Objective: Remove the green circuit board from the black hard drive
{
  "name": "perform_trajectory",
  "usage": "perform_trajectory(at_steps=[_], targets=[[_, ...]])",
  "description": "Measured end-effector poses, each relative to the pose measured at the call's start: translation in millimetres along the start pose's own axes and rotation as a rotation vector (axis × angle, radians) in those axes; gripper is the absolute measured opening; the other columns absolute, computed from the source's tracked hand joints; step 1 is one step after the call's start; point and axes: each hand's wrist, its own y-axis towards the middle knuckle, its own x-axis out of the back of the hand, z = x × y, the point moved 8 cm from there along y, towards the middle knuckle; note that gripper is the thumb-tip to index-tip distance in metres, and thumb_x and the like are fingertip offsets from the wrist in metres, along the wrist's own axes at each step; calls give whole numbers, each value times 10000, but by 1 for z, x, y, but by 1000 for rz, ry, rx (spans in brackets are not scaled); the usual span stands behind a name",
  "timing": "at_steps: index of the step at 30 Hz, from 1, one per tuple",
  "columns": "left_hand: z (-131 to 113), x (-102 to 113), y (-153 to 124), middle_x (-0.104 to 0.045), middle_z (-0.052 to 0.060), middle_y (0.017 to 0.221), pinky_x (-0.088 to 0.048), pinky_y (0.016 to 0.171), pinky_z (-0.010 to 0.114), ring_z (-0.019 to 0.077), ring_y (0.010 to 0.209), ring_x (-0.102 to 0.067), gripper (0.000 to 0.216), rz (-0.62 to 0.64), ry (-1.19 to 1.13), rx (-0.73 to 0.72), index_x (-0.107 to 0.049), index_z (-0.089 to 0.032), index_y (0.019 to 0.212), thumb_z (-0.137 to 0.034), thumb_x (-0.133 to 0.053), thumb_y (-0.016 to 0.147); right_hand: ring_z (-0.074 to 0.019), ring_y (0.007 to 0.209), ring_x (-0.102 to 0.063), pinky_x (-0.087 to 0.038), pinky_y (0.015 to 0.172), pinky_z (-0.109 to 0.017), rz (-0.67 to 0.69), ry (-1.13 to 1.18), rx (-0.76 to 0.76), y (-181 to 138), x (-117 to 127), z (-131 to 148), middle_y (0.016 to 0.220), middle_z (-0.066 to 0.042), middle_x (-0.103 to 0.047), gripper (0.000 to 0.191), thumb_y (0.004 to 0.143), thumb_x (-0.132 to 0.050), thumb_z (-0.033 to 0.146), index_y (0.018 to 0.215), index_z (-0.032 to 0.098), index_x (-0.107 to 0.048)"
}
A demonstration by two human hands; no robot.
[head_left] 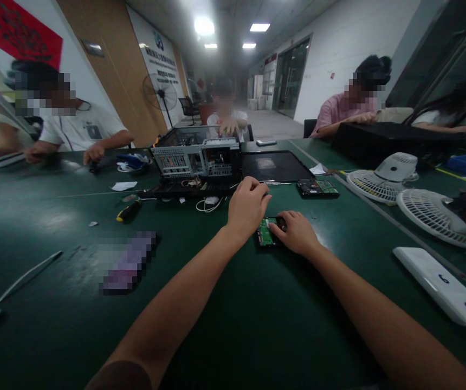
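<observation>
A small hard drive [264,234] lies on the green table [233,303], its green circuit board facing up. My right hand [297,233] rests on the drive's right side, with the fingers curled over its edge and gripping it. Just above the drive's left end, my left hand [247,208] is closed in a loose fist with the knuckles up. What the left fingers hold is hidden.
Behind my hands stand an open computer case [197,158], a black side panel [274,166] and a second hard drive [318,188]. A yellow-handled screwdriver [129,210] lies to the left. White fan grilles [436,216] and a white flat device [444,284] lie at the right. Other people sit around the table.
</observation>
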Motion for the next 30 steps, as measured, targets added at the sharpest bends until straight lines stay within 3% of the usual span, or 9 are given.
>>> perform_trajectory(at_steps=[7,13,20,30], targets=[[-3,-2,0,-667,70,1079,-539,891,337,211,1007,-657,124,45,4,-27,-686,-208,1037,-150,-594,976,-285,1068,-594,-426,929,-384,0,-2,1,0,0,0,1144,-131,-686,454,988,-491,588,1166,211,-670],[-2,-6,1,-696,73,1037,-539,880,351,218,973,-674,36,43,-37,-15,-636,-178,987,-204,-647,965,-287,1073,-589,-417,932,-378,0,-3,12,0,-1,0,1142,-135,-684,464,986,-494,592,1174,205,-665],[4,-6,-1,-683,53,979,-541,859,362,220,936,-674,293,-11,-85,37,-574,-199,932,-364,-805,860,-284,1063,-586,-418,926,-376,-5,8,28,0,-1,0,1132,-126,-683,439,988,-499,579,1164,210,-659],[2,-6,1,-663,81,1014,-531,877,358,219,977,-649,61,-15,-46,37,-577,-181,954,-136,-609,928,-283,1066,-587,-419,927,-379,-6,4,20,0,-1,0,1145,-129,-683,453,990,-492,584,1179,208,-658]])
